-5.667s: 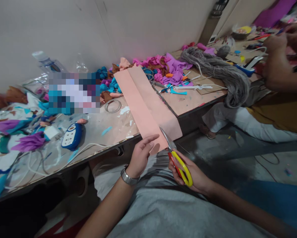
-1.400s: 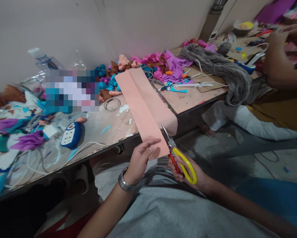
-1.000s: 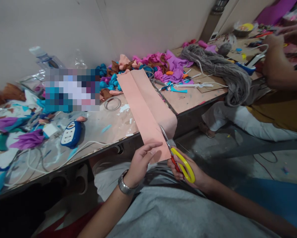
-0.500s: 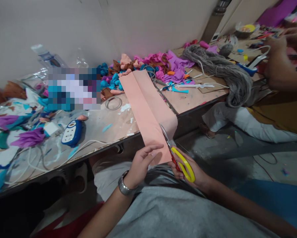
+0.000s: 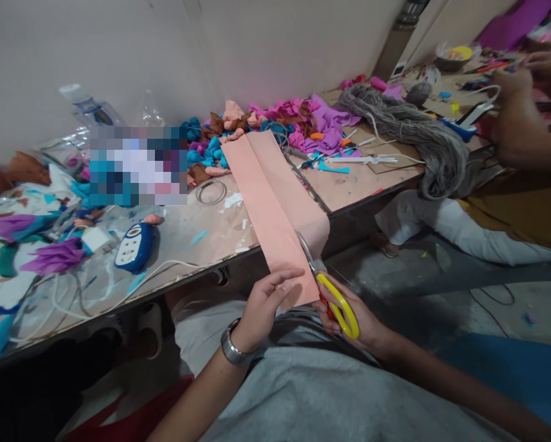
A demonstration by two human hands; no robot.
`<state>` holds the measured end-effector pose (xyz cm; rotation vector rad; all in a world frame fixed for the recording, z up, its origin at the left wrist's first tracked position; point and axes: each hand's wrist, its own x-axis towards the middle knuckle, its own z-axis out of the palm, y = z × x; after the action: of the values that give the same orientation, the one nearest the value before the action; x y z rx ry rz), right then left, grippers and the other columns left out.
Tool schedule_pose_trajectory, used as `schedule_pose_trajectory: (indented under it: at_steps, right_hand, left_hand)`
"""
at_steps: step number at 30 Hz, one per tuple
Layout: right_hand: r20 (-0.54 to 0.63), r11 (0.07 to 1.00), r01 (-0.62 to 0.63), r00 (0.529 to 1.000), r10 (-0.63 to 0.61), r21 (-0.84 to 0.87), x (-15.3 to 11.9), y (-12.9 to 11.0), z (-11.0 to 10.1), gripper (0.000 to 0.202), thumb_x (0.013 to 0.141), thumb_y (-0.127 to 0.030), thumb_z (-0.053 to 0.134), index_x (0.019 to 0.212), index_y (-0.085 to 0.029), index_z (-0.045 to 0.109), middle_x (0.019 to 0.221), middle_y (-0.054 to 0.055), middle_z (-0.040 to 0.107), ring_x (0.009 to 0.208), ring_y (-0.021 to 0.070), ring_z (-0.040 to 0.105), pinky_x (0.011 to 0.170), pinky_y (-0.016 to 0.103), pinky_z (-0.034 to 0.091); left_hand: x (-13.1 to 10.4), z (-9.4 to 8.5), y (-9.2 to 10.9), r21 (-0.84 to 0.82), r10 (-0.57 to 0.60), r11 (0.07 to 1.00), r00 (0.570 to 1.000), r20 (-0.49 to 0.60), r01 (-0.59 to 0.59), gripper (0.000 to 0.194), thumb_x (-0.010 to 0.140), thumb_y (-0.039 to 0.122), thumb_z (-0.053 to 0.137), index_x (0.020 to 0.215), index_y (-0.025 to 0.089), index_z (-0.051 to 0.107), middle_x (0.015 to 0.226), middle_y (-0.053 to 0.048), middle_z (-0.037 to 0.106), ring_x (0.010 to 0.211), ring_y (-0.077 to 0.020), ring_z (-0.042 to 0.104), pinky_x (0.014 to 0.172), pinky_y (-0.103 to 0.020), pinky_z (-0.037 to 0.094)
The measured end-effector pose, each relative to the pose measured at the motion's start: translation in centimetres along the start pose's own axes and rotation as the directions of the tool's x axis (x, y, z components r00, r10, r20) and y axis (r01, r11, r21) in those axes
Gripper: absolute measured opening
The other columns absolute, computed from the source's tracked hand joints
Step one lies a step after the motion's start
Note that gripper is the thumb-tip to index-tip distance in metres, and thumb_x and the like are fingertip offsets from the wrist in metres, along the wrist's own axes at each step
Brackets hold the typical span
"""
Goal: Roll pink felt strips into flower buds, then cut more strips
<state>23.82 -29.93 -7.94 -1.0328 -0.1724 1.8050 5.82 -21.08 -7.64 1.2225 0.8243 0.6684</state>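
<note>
A long peach sheet (image 5: pixel 261 202), apparently paper or thin foam, runs from the table over its front edge toward my lap, with a lengthwise cut or fold line along it. My left hand (image 5: pixel 266 301) is at the near end of its narrow strip, index finger and thumb lying over the surface; the other fingers are partly hidden. In my right hand (image 5: pixel 349 313) are scissors with a yellow and red handle (image 5: pixel 342 307). Their metal blades (image 5: pixel 306 250) point away from me along the strip's right edge. The wider part of the sheet droops beside the blades.
A blue-and-white power strip (image 5: pixel 134 247), white cables and a wire coil (image 5: pixel 211 192) lie on the left of the table. Colourful crumpled pieces (image 5: pixel 321 126) line the wall. Grey yarn (image 5: pixel 408 123) hangs over the edge at right, near another person's arm (image 5: pixel 519 116).
Hardly anything differs. The yellow scissor handle has shifted very slightly left, and both hands stay at the near end of the peach sheet.
</note>
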Motion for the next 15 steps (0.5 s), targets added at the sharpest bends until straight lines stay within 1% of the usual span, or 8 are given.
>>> schedule_pose_trajectory:
  at_steps: [4, 8, 11, 15]
  right_hand:
    - [-0.023, 1.000, 0.006, 1.000, -0.007, -0.016, -0.12, 0.05, 0.17, 0.072, 0.075, -0.049, 0.084, 0.133, -0.028, 0.045, 0.063, -0.009, 0.059, 0.036, 0.0049, 0.040, 0.040, 0.017, 0.023]
    - [-0.042, 1.000, 0.009, 0.999, -0.010, -0.022, -0.26, 0.02, 0.31, 0.081, 0.073, -0.051, 0.086, 0.137, -0.027, 0.041, 0.062, -0.008, 0.058, 0.037, 0.0051, 0.041, 0.039, 0.017, 0.024]
    - [-0.041, 1.000, 0.010, 0.999, -0.010, -0.015, -0.33, -0.06, 0.38, 0.080, 0.073, -0.050, 0.086, 0.137, -0.026, 0.043, 0.062, -0.008, 0.058, 0.037, 0.0054, 0.043, 0.038, 0.016, 0.024]
    - [-0.028, 1.000, 0.008, 1.000, -0.009, -0.007, -0.26, -0.10, 0.37, 0.077, 0.073, -0.049, 0.086, 0.135, -0.028, 0.044, 0.061, -0.009, 0.058, 0.035, 0.0050, 0.042, 0.036, 0.015, 0.025]
  left_hand:
    - [-0.04, 0.06, 0.06, 0.004, -0.004, 1.000, 1.000, 0.001, 0.004, 0.031, 0.096, 0.041, 0.065, 0.117, 0.024, 0.079, 0.128, -0.008, 0.074, 0.128, -0.0265, 0.060, 0.111, -0.036, 0.041]
    - [-0.09, 0.19, 0.11, 0.003, -0.004, 1.000, 1.000, -0.002, 0.004, 0.033, 0.095, 0.042, 0.065, 0.118, 0.022, 0.079, 0.129, -0.010, 0.074, 0.128, -0.0274, 0.061, 0.112, -0.037, 0.041]
    - [-0.14, 0.26, 0.12, 0.000, -0.010, 1.000, 1.000, -0.003, 0.010, 0.034, 0.095, 0.042, 0.065, 0.118, 0.021, 0.079, 0.129, -0.010, 0.074, 0.128, -0.0281, 0.062, 0.112, -0.038, 0.041]
    - [-0.22, 0.31, 0.20, -0.009, -0.012, 1.000, 1.000, -0.002, 0.012, 0.033, 0.095, 0.042, 0.065, 0.118, 0.022, 0.079, 0.129, -0.010, 0.074, 0.128, -0.0280, 0.062, 0.112, -0.038, 0.042]
